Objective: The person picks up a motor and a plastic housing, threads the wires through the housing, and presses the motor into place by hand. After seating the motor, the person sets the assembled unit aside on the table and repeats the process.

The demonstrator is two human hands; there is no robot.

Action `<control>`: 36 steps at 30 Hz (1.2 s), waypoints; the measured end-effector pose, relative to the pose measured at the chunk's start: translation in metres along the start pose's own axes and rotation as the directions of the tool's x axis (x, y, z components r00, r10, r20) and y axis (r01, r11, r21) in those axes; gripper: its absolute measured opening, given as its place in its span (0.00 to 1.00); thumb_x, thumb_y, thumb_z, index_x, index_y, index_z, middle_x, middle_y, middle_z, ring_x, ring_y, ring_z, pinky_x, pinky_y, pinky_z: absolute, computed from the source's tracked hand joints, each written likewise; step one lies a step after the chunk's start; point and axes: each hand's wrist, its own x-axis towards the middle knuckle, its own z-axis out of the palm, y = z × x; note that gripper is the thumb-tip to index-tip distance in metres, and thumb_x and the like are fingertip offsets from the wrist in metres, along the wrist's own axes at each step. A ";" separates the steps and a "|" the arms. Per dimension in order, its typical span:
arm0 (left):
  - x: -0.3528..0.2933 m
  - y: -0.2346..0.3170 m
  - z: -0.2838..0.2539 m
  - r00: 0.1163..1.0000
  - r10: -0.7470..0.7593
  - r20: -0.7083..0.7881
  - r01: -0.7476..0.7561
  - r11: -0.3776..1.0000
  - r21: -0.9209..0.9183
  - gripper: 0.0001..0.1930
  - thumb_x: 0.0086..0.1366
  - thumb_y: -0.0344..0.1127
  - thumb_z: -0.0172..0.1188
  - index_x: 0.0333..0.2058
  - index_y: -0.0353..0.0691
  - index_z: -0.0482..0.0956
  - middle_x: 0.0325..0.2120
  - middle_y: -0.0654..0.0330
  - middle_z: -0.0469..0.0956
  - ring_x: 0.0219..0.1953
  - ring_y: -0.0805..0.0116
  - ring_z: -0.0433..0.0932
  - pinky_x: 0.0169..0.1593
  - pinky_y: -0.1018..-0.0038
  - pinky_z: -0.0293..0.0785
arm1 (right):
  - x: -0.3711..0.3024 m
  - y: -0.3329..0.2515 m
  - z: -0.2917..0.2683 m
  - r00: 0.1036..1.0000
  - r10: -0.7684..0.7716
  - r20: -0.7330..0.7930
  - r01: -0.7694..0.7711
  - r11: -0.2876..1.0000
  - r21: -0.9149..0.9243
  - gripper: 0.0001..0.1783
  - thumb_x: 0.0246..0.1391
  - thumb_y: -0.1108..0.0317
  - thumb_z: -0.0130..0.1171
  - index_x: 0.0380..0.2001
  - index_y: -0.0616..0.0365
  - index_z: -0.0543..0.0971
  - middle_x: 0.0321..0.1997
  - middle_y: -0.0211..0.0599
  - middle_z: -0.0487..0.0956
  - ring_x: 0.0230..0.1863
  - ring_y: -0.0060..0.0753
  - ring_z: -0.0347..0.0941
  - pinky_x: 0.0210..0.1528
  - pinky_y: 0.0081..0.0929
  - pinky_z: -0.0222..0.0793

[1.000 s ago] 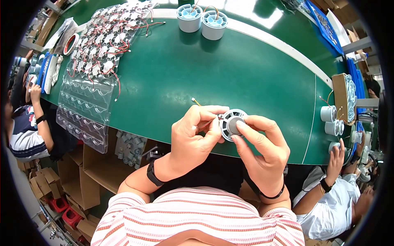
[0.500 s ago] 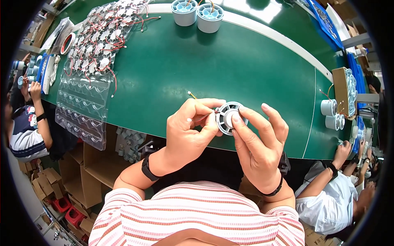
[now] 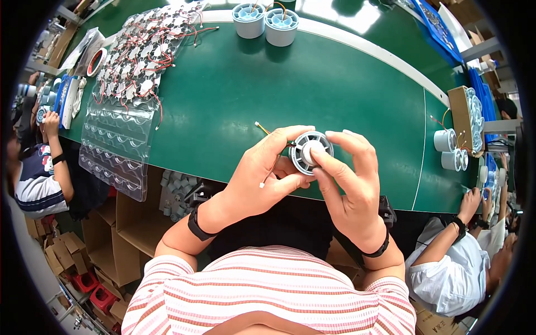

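In front of my body, over the green table's near edge, both hands hold a round, spoked, light blue-grey housing with a white hub in its centre. My left hand grips its left side, fingers and thumb wrapped around the rim. My right hand is closed on its right side, with fingertips on the rim and one finger pressing the hub. A yellow-and-red wire with a white plug sticks out beyond my left fingers. Another small white plug hangs against my left hand.
Clear plastic trays lie at left, the far part covered with white-and-black parts on red wires. Two blue-grey cylinders stand at the far edge. More cylinders and a cardboard box stand at right. Co-workers sit on both sides.
The housing has risen slightly and tilted in my hands. My right index finger has shifted on the hub, and a white plug now shows by my left hand.
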 end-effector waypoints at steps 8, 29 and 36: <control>-0.004 -0.013 -0.003 0.925 0.379 0.024 -0.379 0.918 0.116 0.36 0.62 0.12 0.59 0.68 0.36 0.61 0.68 0.48 0.63 0.57 0.60 0.79 0.56 0.70 0.82 | 0.001 -0.003 0.011 0.999 0.033 -0.039 -0.016 0.927 0.375 0.34 0.48 0.75 0.74 0.60 0.55 0.77 0.63 0.48 0.71 0.59 0.53 0.72 0.59 0.44 0.72; -0.012 -0.004 -0.041 0.815 0.543 -0.204 -0.281 0.677 0.680 0.10 0.60 0.23 0.65 0.42 0.32 0.82 0.44 0.51 0.84 0.46 0.54 0.83 0.49 0.67 0.78 | 0.171 0.115 -0.021 0.996 0.089 0.006 -0.074 0.862 -0.501 0.34 0.58 0.64 0.66 0.67 0.53 0.70 0.70 0.47 0.67 0.69 0.55 0.62 0.71 0.46 0.61; -0.008 -0.004 -0.039 0.835 0.501 -0.227 -0.268 0.731 0.627 0.09 0.61 0.24 0.66 0.40 0.33 0.83 0.43 0.52 0.84 0.45 0.55 0.83 0.48 0.67 0.79 | 0.251 0.212 0.055 0.969 0.246 -0.014 -0.236 0.911 -0.337 0.37 0.59 0.56 0.67 0.69 0.50 0.68 0.66 0.58 0.68 0.67 0.61 0.65 0.69 0.42 0.65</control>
